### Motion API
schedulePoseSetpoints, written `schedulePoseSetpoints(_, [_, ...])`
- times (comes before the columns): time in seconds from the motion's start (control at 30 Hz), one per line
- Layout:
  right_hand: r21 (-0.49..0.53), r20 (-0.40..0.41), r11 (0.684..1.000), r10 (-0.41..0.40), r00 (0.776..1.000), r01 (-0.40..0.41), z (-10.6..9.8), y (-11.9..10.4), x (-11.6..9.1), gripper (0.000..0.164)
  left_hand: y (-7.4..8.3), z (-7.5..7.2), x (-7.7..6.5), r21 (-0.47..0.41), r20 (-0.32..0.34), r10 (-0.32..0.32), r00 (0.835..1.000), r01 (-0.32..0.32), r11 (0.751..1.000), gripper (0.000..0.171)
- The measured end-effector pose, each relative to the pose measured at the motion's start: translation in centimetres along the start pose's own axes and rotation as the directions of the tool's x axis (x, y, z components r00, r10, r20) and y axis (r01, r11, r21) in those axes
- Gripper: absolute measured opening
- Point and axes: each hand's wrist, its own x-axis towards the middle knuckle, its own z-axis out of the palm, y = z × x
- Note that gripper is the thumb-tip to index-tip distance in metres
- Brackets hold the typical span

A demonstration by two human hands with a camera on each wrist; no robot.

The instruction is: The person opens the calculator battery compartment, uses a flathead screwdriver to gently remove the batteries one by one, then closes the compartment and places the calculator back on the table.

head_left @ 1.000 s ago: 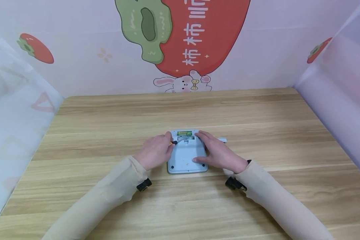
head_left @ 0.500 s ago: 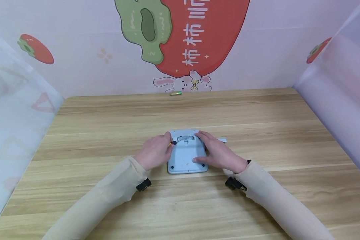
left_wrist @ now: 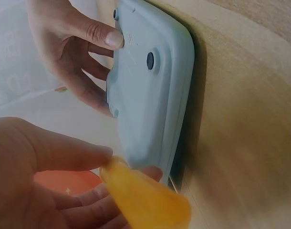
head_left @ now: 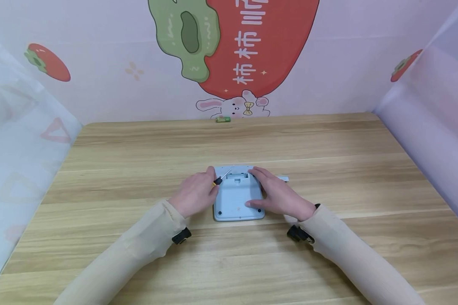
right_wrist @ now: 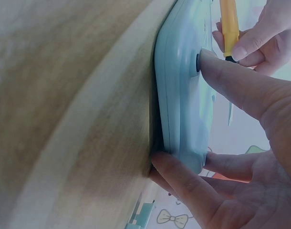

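A light-blue flat device (head_left: 234,197) lies back side up on the table, its small black round feet showing. Near its far edge the battery compartment (head_left: 237,176) is uncovered, and no battery shows in it. My left hand (head_left: 194,192) pinches the yellow handle of a screwdriver (left_wrist: 148,198) between thumb and fingers. The screwdriver's thin metal shaft points up over the device's far edge. My right hand (head_left: 280,195) grips the device at its right side, thumb (right_wrist: 231,81) on the back by a foot, fingers along the side.
A green battery (head_left: 223,120) lies at the table's back edge, against the printed backdrop (head_left: 114,84). A light-blue cover piece (head_left: 283,178) lies just right of the device, partly behind the right hand. Wood-grain table (head_left: 137,148) surrounds the device.
The green battery has left the compartment and now lies at the table's back edge. The screwdriver tip has lifted out of the compartment towards the far edge. The right hand stays put.
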Motion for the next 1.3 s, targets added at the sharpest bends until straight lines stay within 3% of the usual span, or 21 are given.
schedulePoseSetpoints(0.37, [0.005,-0.009,1.0,-0.004,1.0,0.004,0.0,0.0,-0.1,0.084,-0.4,0.0,-0.2,-0.046,-0.029,-0.015,0.999,0.013,0.999,0.014])
schedulePoseSetpoints(0.6, [-0.001,-0.012,1.0,0.001,1.0,-0.001,0.0,-0.1,-0.1,0.084,-0.6,-0.2,-0.4,-0.079,-0.045,-0.073,0.996,0.069,0.994,0.013])
schedulePoseSetpoints(0.87, [-0.002,-0.018,1.0,0.0,1.0,0.0,0.0,-0.1,-0.1,0.084,-1.2,0.0,-0.6,-0.07,-0.088,-0.098,0.991,0.092,0.993,0.015])
schedulePoseSetpoints(1.07, [0.0,-0.021,1.0,-0.002,1.0,0.002,0.0,-0.1,-0.2,0.084,-1.7,-0.2,-0.8,-0.101,-0.067,-0.155,0.986,0.147,0.984,0.017])
schedulePoseSetpoints(1.3, [0.001,-0.021,1.0,-0.004,1.0,0.004,0.0,-0.1,-0.2,0.084,-2.2,-0.2,-0.9,-0.104,-0.054,-0.163,0.985,0.156,0.982,0.014])
